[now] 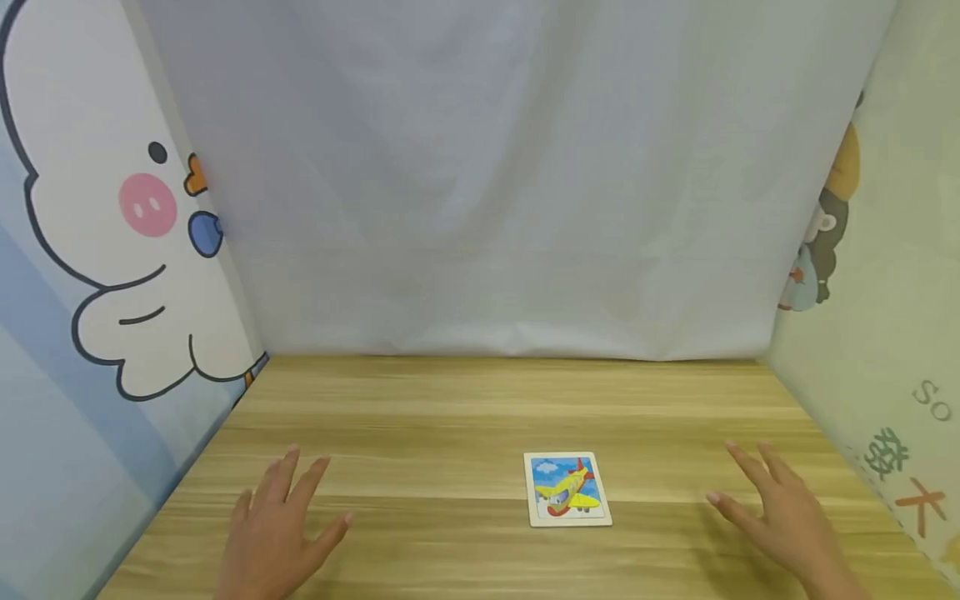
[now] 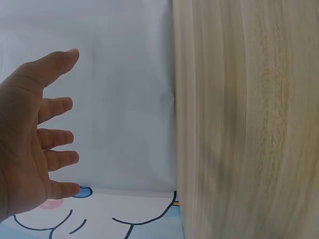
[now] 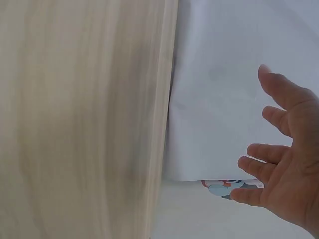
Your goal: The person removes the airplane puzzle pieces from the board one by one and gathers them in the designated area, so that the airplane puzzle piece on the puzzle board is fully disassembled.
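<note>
A small square picture puzzle (image 1: 567, 490) with a cream border lies flat on the wooden table, a little right of the middle in the head view. It shows a yellow and red airplane on a blue sky. To its left, my left hand (image 1: 276, 525) is held with spread fingers, apart from the puzzle and holding nothing. On the other side my right hand (image 1: 787, 517) hovers over the table, its fingers spread too and nothing in them. Both wrist views show the palms bare; the puzzle appears in neither.
The wood-grain table (image 1: 420, 417) runs back to a hanging pale grey cloth (image 1: 480, 183). A cartoon-printed panel (image 1: 90, 333) borders the left side. Along the right stands a pale panel (image 1: 900, 250) with printed figures and characters.
</note>
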Action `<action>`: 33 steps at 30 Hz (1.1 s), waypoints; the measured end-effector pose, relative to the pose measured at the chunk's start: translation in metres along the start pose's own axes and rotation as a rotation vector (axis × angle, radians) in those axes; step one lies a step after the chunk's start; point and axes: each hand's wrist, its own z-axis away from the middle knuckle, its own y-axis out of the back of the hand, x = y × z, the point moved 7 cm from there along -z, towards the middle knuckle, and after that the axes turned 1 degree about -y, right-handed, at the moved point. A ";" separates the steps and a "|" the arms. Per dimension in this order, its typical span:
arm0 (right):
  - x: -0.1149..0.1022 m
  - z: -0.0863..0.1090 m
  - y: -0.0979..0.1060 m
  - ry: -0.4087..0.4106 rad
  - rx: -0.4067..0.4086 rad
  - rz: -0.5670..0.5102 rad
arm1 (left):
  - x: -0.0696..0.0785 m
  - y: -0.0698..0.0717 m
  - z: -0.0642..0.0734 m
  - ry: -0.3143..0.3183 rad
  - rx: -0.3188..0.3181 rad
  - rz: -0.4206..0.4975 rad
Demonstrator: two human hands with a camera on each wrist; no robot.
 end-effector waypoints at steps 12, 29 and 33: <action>-0.009 -0.002 -0.010 -0.012 0.057 -0.193 | 0.014 -0.007 -0.003 0.007 0.038 0.141; -0.030 -0.009 -0.028 0.033 0.110 -0.375 | 0.041 -0.029 -0.006 0.074 -0.060 0.327; -0.033 -0.013 -0.032 0.014 0.071 -0.413 | 0.052 -0.033 -0.012 0.063 -0.082 0.346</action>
